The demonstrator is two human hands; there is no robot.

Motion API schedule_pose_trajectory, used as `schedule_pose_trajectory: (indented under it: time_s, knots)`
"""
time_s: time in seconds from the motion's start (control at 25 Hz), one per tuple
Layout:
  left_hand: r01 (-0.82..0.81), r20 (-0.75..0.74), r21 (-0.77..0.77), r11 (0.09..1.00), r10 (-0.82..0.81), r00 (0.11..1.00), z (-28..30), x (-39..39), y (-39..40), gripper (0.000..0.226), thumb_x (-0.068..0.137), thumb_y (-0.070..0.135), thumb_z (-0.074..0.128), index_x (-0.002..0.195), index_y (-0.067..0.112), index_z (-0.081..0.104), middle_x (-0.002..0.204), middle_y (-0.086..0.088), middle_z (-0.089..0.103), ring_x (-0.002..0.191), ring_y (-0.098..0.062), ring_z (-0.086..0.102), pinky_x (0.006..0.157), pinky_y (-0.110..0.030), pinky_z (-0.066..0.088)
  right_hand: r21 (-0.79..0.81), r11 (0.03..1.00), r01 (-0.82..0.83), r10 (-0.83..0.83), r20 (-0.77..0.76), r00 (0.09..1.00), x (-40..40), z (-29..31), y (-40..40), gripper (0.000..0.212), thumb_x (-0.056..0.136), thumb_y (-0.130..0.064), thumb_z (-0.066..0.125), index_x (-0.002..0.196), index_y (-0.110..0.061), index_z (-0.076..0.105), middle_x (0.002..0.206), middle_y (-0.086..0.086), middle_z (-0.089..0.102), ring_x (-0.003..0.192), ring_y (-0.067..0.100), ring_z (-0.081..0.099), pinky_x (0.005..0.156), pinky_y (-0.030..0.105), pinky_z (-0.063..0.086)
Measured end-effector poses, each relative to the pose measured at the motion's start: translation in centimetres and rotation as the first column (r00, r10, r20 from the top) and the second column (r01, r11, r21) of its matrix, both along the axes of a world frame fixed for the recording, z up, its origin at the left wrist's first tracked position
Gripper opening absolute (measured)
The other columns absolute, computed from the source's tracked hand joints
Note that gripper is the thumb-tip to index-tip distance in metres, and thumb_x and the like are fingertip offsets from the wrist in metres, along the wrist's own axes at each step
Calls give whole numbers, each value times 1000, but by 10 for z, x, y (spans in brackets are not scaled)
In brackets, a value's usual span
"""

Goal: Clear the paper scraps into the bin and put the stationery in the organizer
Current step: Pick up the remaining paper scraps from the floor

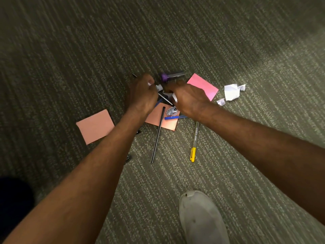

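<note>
White paper scraps between both hands, on carpet.

I'm crouched over what looks like an office floor: low-pile, ribbed grey-green carpet of the commercial sort. Scattered across it are pink sticky notes, pens and torn white paper scraps, with my pale shoe planted beside them.

Left hand and right hand cover the pile's middle; finger positions blurred. White scraps between them, grip unclear. Blue pen partly under right wrist. Shoe cut by bottom edge (heel unseen).
</note>
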State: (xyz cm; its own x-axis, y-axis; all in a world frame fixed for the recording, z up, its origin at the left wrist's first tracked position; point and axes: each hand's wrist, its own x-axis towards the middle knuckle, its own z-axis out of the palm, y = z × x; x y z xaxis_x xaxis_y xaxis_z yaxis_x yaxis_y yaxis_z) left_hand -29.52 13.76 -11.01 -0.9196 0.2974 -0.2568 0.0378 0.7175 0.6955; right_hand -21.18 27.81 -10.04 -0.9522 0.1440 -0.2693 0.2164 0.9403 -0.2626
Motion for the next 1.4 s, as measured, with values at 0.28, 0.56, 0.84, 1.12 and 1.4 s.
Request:
schedule_pose_trajectory:
  time_s: [0.28,0.56,0.84,1.12,1.4]
  knots:
    - [121,-70,-152,981,-133,989,-4,3,4,15,96,29,64,110,26,70,111,0,70,96,-21,65,81,-39,55,-219,972,88,-133,-200,971,20,7,12,23,92,-20,67,114,-16,63,116,5,56,95,22,59,69,26,38]
    - [88,-169,-134,987,-110,979,2,22,10,14,93,22,60,105,15,60,106,-7,63,94,-27,63,80,-44,55,-466,812,352,-482,-194,854,73,16,56,9,99,-15,55,104,-21,56,87,-3,63,77,17,59,60,31,45]
    - [228,-139,-159,961,-251,958,9,65,8,14,92,22,49,103,18,56,98,-15,66,91,-37,62,72,-39,43,-421,752,507,-618,-185,764,131,7,86,34,104,-4,43,130,-17,60,132,16,57,102,11,52,74,-5,32]
    - [353,-120,-334,874,-411,904,5,76,8,19,96,33,60,105,17,59,109,-15,64,100,-38,61,77,-42,46,-257,833,491,-509,-6,861,156,1,64,38,93,-32,72,125,-23,53,116,1,42,86,14,52,61,21,38]
    - [305,-203,-302,903,-373,905,11,83,12,16,101,23,53,107,9,55,108,-18,63,99,-39,60,79,-45,45,-221,826,518,-545,-77,835,149,3,76,28,97,-18,66,121,-13,52,121,6,46,76,5,46,57,19,36]
